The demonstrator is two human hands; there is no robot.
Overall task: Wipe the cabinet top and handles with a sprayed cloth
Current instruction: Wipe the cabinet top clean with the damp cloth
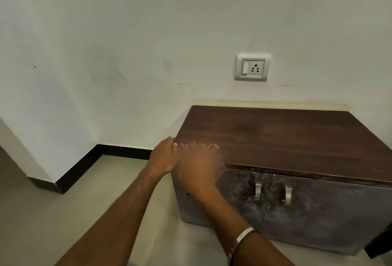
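Two hands meet at the front left corner of the cabinet [275,138]. Head view: left hand [164,155] sits at the corner edge, fingers together, tips touching the top's edge. Right hand [199,166] is motion-blurred, just beside the left and touching it; whether its fingers are spread or curled, cannot tell. A patterned cloth [219,168] shows at its far side, seemingly under the palm. Two metal handles [257,190] hang on the doors below. Socket [252,67] on wall above.
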